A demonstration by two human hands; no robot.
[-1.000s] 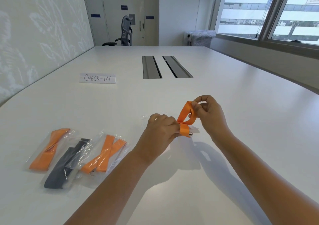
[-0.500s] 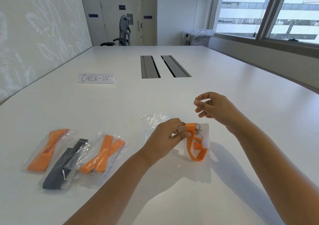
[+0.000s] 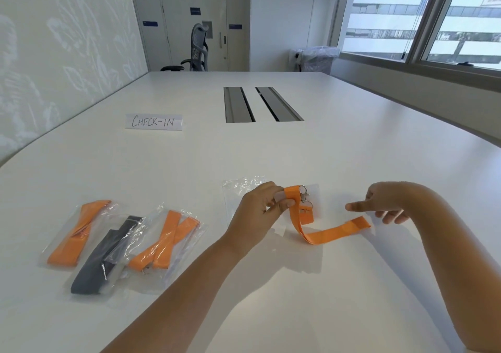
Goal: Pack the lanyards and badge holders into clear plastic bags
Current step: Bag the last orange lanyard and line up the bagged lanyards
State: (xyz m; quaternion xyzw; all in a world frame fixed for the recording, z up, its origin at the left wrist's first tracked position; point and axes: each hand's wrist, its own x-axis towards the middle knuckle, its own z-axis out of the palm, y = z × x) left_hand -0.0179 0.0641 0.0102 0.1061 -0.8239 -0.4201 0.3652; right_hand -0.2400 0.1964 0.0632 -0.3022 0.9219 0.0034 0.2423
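An office meeting room: long white conference table [image 3: 352,141], mesh office chair [image 3: 199,47], "CHECK-IN" sign [image 3: 153,122]

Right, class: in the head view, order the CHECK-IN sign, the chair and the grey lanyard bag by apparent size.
1. grey lanyard bag
2. CHECK-IN sign and chair: these look about alike.

The bag lies nearest the camera, so true sizes are unsure.

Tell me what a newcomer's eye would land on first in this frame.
Probably the loose orange lanyard trailing across the white table at centre, its clip end pinched in the left hand while the right hand hovers open near its far end. Next, three packed bags at near left, two orange, one dark.
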